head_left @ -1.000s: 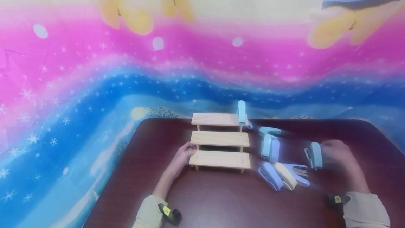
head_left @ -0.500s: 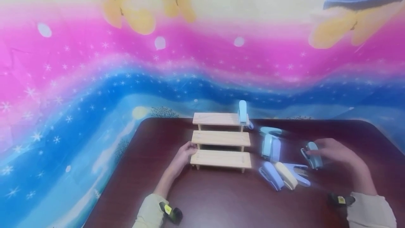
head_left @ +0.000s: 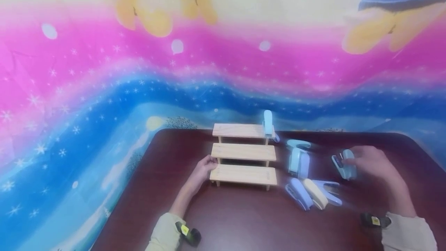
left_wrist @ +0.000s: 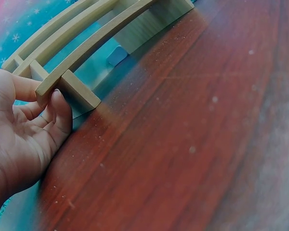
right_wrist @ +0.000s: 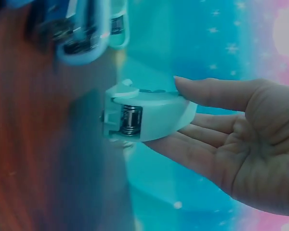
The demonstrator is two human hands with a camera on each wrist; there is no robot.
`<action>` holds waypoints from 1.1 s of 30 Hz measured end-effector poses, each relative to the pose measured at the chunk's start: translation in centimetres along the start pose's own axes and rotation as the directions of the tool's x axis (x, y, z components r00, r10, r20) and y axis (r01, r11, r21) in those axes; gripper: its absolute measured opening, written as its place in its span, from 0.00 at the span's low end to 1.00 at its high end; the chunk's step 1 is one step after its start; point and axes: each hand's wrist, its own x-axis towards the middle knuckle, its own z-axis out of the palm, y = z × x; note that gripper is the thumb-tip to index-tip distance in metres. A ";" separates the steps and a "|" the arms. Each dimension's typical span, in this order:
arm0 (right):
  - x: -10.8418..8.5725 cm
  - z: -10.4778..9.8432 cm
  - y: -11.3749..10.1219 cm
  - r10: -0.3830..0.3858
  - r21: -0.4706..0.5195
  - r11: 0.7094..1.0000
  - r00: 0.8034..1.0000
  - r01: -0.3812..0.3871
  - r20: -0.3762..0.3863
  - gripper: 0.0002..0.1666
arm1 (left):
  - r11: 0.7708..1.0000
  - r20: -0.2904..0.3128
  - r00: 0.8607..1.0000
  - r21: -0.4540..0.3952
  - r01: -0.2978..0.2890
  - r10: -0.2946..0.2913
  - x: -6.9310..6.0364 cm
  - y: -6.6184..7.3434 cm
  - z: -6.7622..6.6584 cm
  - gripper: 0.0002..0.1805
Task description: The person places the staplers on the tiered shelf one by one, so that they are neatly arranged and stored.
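Observation:
A three-tier wooden rack (head_left: 243, 174) stands on the table, a light-teal stapler (head_left: 267, 122) upright at the right end of its top tier. My left hand (head_left: 202, 171) grips the left end of the lowest tier; the left wrist view shows thumb and fingers (left_wrist: 61, 108) around the board's end (left_wrist: 44, 92). At the right, my right hand (head_left: 374, 164) holds another teal stapler (head_left: 349, 169). In the right wrist view that stapler (right_wrist: 159, 115) sits between the thumb and fingers of the hand (right_wrist: 260, 139), its spring end facing away from the palm.
Between rack and right hand lie several staplers: teal ones (head_left: 298, 144), a lavender one (head_left: 304, 165) beside a teal one, then a blue-violet one (head_left: 299, 193), a cream one (head_left: 314, 193) and an opened lavender one (head_left: 331, 192). A patterned cloth (head_left: 223, 69) hangs behind the table (head_left: 244, 220).
The right hand has closed around the teal stapler at the right, which has turned and shifted slightly. The left hand keeps its grip on the rack.

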 end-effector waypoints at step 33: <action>-0.8 -2.5 -13.4 0.220 0.712 0.701 0.939 0.035 -0.263 0.47 | 1.000 -0.065 0.998 -0.019 0.023 -0.024 0.2 -0.3 -0.1 0.09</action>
